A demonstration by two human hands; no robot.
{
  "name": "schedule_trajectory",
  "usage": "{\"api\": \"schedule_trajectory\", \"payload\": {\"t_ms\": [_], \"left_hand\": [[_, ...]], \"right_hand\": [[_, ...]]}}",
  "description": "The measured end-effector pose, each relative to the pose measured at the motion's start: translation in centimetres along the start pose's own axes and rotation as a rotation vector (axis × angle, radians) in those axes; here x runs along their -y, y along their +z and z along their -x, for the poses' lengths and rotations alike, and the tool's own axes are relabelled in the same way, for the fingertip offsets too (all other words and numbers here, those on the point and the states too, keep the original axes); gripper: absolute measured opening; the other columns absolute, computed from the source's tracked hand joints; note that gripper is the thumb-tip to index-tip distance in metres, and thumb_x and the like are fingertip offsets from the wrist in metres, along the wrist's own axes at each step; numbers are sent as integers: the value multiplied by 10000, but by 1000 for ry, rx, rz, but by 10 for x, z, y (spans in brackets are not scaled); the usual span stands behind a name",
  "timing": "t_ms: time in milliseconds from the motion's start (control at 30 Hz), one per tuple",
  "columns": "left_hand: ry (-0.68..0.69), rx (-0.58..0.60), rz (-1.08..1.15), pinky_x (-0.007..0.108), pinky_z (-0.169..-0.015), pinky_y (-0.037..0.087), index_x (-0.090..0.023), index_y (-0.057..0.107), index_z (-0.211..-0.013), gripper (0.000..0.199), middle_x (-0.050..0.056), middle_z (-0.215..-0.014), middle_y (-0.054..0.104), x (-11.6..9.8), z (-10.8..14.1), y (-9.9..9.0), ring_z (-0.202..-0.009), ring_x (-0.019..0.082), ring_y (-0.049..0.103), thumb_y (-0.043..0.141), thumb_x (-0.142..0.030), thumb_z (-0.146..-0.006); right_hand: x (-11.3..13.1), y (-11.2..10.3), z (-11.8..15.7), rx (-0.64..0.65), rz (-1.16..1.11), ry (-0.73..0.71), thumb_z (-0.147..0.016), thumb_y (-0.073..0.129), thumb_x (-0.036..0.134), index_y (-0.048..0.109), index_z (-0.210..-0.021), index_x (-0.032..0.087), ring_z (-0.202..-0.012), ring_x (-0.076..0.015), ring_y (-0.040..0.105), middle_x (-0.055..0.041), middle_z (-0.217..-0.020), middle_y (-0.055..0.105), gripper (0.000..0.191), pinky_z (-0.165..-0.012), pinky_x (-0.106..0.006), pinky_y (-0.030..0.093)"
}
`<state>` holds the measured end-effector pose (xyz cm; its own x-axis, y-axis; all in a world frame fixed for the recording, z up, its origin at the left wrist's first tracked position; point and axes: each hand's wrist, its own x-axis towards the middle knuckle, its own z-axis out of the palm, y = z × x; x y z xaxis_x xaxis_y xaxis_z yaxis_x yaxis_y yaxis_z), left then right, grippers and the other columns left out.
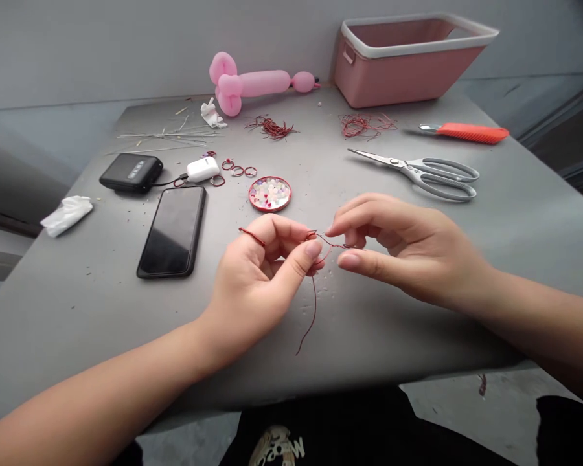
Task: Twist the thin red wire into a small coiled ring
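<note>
Between thumb and fingers, my left hand (267, 268) pinches a thin dark red wire (315, 304), bent into a loop at the fingertips, with one loose end hanging down. A red ring sits on a finger of that hand. My right hand (403, 249) is at the twisted part of the wire, its thumb and index finger apart; whether its other fingers touch the wire is hard to tell. Just beyond my hands lies a round red-rimmed dish (271, 194) of small pale and red beads. Several wire rings (238, 171) are to its left.
Black phone (171, 232), power bank (131, 172) and white case (203, 169) lie left. Scissors (418, 171) and an orange-red cutter (471, 133) lie right. Behind are wire bundles (274, 128), a pink balloon (265, 83) and a pink bin (398, 74).
</note>
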<state>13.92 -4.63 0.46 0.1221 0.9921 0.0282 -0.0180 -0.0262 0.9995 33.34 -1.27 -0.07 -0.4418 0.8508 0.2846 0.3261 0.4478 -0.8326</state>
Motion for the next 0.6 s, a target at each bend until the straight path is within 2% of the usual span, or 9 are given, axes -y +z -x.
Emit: {"api": "schedule_trajectory", "payload": {"t_ms": [133, 200, 233, 300, 367, 467, 600], "left_hand": [[26, 11, -18, 201, -652, 570, -179, 594, -837, 95, -14, -742, 682, 2, 2, 1, -680, 102, 690, 687, -200, -837], [34, 18, -31, 203, -654, 571, -179, 593, -844, 102, -12, -744, 686, 3, 3, 0, -687, 105, 694, 689, -212, -841], [38, 21, -38, 205, -654, 572, -179, 592, -846, 107, -10, -748, 689, 3, 3, 0, -691, 108, 696, 691, -219, -841], [48, 31, -47, 208, -661, 572, -182, 586, -845, 118, -7, -759, 697, 4, 4, -1, -703, 111, 700, 694, -230, -841], [56, 47, -51, 210, -674, 573, -186, 579, -844, 120, -5, -768, 705, 5, 5, -2, -716, 112, 702, 691, -230, -845], [62, 57, -52, 208, -681, 573, -186, 568, -836, 118, -5, -761, 701, 6, 6, -2, -717, 110, 698, 681, -217, -851], [63, 38, -56, 199, -674, 569, -184, 555, -822, 136, -18, -729, 669, 6, 6, -1, -696, 99, 680, 688, -208, -840]], "right_hand": [[5, 2, 4, -77, 73, 18, -822, 712, 410, 734, -839, 255, -549, -104, 453, 28, -595, 469, 158, -493, -257, 389], [7, 3, 5, -77, 21, 86, -821, 722, 395, 721, -823, 246, -489, -83, 434, 46, -540, 475, 150, -440, -239, 351], [8, 3, 5, -69, -42, 124, -810, 734, 397, 710, -817, 236, -492, -82, 473, 45, -551, 520, 163, -441, -231, 376], [9, 3, 4, -44, -196, 188, -784, 759, 408, 689, -807, 215, -569, -103, 595, 23, -641, 631, 207, -510, -234, 487], [8, 4, 2, -8, -341, 253, -781, 763, 409, 686, -818, 199, -685, -142, 684, -2, -727, 696, 227, -644, -278, 579], [6, 4, 0, 18, -557, 358, -800, 755, 371, 701, -832, 193, -768, -163, 725, -16, -813, 737, 189, -766, -337, 615], [4, 1, -2, 13, -791, 480, -793, 769, 287, 725, -805, 202, -802, -140, 736, -8, -874, 760, 97, -806, -294, 613]]}}
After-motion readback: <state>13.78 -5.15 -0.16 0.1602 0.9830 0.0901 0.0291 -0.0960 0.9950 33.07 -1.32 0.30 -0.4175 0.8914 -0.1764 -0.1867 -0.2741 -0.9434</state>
